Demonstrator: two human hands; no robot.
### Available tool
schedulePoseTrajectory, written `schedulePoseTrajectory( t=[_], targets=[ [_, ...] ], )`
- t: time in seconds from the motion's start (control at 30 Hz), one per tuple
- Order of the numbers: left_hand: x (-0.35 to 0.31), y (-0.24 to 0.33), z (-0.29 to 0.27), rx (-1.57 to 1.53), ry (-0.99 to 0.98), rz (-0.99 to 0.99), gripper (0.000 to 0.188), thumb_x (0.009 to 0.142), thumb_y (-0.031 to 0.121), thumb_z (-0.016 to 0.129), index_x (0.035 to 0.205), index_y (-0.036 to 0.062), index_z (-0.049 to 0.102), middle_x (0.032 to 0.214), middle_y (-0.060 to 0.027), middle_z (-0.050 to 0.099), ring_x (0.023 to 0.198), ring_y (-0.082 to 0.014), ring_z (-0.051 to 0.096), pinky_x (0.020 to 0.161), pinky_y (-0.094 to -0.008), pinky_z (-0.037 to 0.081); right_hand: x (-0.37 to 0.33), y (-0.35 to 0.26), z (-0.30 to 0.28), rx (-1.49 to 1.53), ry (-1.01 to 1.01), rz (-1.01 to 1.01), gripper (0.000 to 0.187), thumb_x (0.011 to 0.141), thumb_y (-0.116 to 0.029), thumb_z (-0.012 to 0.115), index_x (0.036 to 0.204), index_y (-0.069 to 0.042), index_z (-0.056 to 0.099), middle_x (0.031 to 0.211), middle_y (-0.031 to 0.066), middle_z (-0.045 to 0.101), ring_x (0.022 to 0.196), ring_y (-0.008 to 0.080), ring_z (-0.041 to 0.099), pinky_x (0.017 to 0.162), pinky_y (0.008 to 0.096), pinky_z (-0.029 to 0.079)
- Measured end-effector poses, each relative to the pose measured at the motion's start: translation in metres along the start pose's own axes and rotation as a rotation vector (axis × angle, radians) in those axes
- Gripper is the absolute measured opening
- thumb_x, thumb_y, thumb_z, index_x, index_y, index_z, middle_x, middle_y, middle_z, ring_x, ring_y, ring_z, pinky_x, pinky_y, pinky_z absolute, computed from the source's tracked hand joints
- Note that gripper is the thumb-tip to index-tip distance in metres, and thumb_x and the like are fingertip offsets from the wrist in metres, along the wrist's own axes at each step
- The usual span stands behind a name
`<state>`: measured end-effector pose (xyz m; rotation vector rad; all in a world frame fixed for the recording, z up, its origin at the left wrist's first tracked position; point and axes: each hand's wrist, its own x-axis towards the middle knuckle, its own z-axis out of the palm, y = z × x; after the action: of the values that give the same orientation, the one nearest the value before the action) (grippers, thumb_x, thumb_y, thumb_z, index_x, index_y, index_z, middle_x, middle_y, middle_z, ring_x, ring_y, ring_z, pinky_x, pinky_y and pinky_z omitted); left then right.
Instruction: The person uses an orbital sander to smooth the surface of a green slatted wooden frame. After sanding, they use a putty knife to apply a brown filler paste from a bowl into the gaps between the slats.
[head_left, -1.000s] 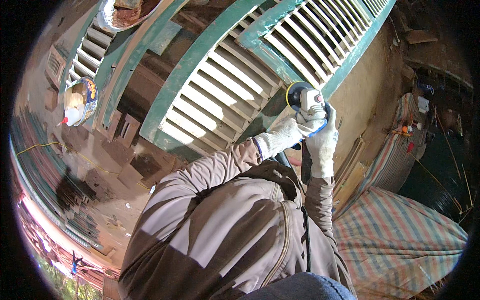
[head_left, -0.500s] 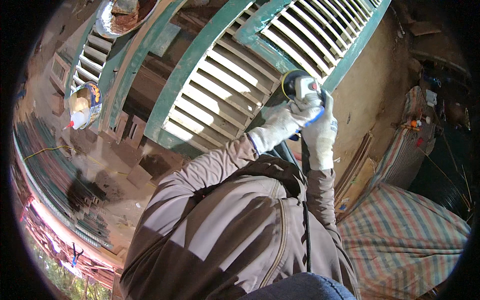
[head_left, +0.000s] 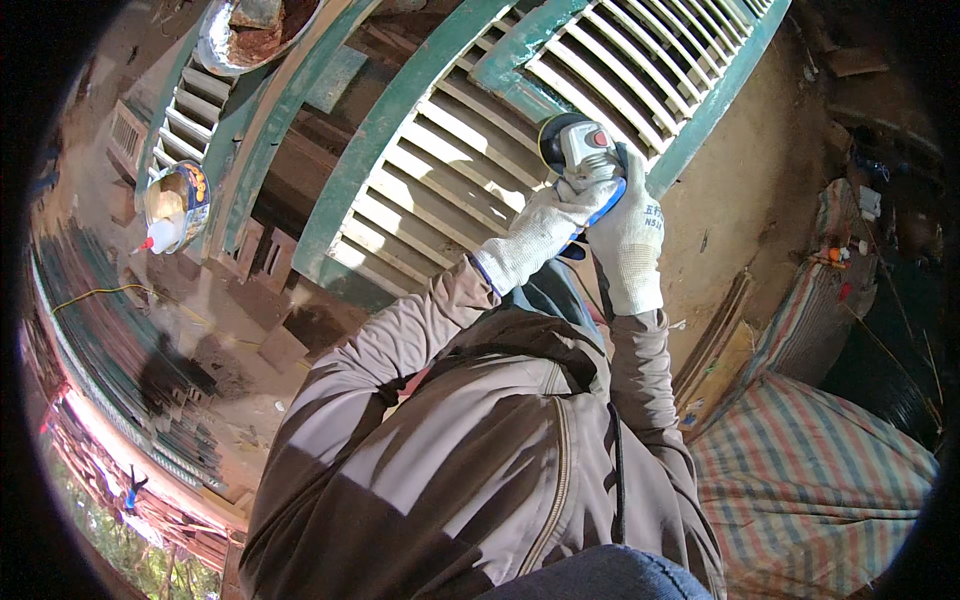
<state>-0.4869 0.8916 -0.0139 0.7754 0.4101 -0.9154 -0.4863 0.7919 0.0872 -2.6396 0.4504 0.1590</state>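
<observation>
Gripping the grinder with both gloved hands, left and right, fingers clamped on its body, it sits on the green louvred shutter; judged best kept flat, pressure even along the slats.

The angle grinder has a grey metal head, a black guard and a red button on top. Its blue-and-black body is mostly hidden under two white knit gloves. The left hand wraps the body from the left; the right hand grips it from the right. The grinder head rests against the louvred shutter, a green-framed panel with pale bare slats that lies flat and runs diagonally.
</observation>
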Motion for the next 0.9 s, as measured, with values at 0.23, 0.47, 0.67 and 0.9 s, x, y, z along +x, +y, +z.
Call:
schedulePoseTrajectory(
  t=[0.23, 0.47, 0.67, 0.9],
  targets=[
    [0.018, -0.040, 0.012, -1.373, -0.353, -0.266, 0.042, 0.109, 0.021, 0.043, 0.145, -0.0021, 0.043, 0.140, -0.0213, 0.055, 0.126, -0.0310, 0.059, 0.110, -0.0452, 0.051, -0.017, 0.014, -0.015, 0.018, -0.020, 0.054, 0.068, 0.086, -0.034, 0.079, 0.142, -0.012, 0.049, 0.107, 0.0245, 0.073, 0.101, 0.0412, 0.073, 0.079, 0.0451, 0.057],
    [0.010, -0.057, 0.016, -1.816, -0.509, -0.722, 0.046, 0.110, 0.019, 0.034, 0.150, -0.0024, 0.034, 0.153, -0.0246, 0.041, 0.138, -0.0362, 0.047, 0.119, -0.0533, 0.040, -0.035, 0.032, -0.022, 0.001, 0.006, 0.110, 0.075, 0.081, -0.041, 0.082, 0.142, -0.014, 0.048, 0.107, 0.0231, 0.073, 0.096, 0.0430, 0.072, 0.078, 0.0479, 0.057],
    [0.006, -0.084, 0.024, -0.609, -0.499, -0.179, 0.046, 0.106, 0.018, 0.044, 0.148, -0.0015, 0.038, 0.148, -0.0228, 0.046, 0.132, -0.0343, 0.050, 0.112, -0.0504, 0.045, -0.051, 0.051, -0.021, 0.059, 0.065, 0.116, 0.075, 0.082, -0.043, 0.082, 0.141, -0.012, 0.049, 0.110, 0.0226, 0.073, 0.100, 0.0423, 0.072, 0.079, 0.0467, 0.056],
    [-0.007, -0.111, 0.039, 0.759, -0.368, 0.198, 0.046, 0.100, 0.016, 0.057, 0.145, 0.0179, 0.052, 0.127, -0.0074, 0.064, 0.103, -0.0179, 0.065, 0.088, -0.0371, 0.053, -0.078, 0.059, -0.030, 0.150, 0.136, 0.214, 0.077, 0.079, -0.037, 0.088, 0.140, -0.009, 0.050, 0.110, 0.0208, 0.074, 0.097, 0.0299, 0.075, 0.081, 0.0397, 0.057]
  ],
)
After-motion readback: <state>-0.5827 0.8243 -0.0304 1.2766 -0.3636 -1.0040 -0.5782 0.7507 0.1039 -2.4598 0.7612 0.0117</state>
